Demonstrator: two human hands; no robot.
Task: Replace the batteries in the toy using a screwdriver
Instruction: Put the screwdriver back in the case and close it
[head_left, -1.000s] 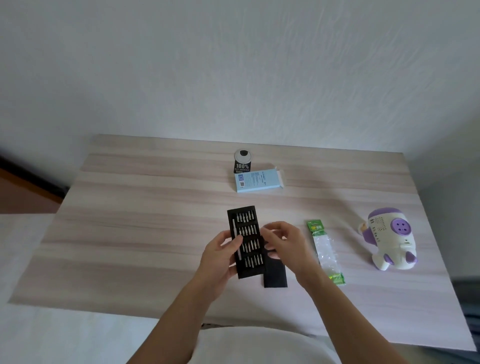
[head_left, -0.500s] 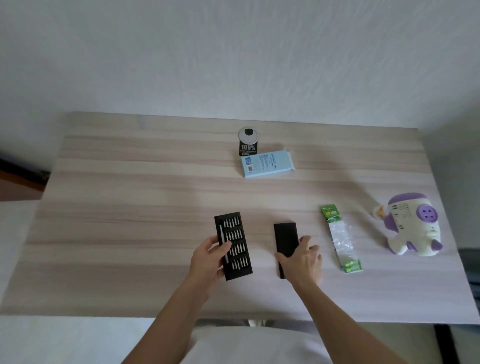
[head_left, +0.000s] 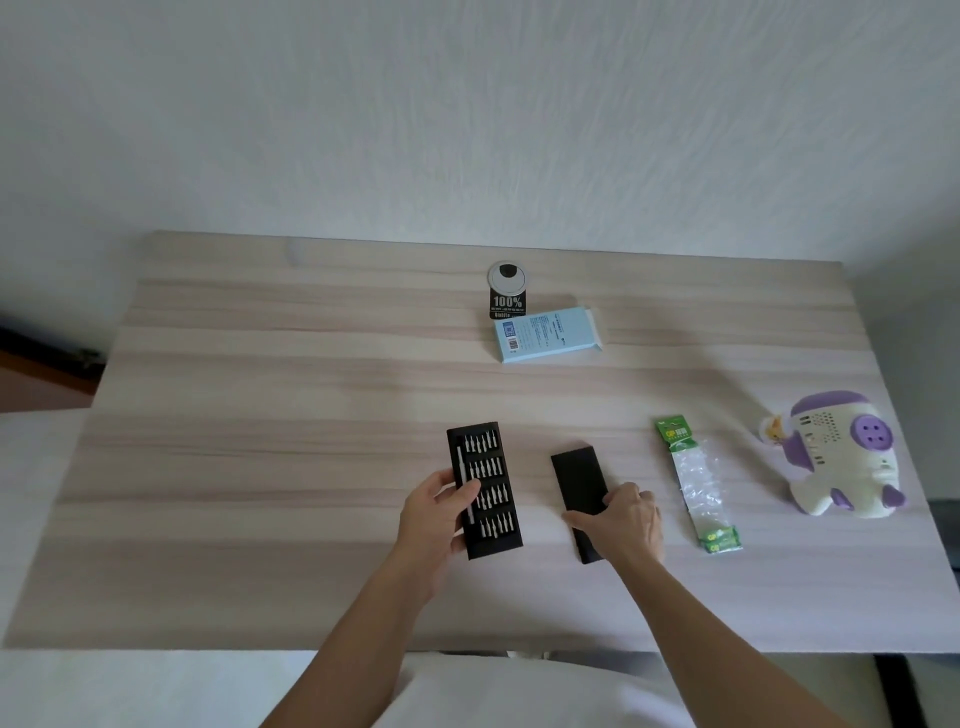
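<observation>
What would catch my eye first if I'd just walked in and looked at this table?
Probably the two hands near the front edge: the left hand grips a black tray of screwdriver bits, and the right hand holds a black cover flat on the table beside it. Next comes the white and purple toy at the far right, with a green battery pack between it and the hands.
</observation>
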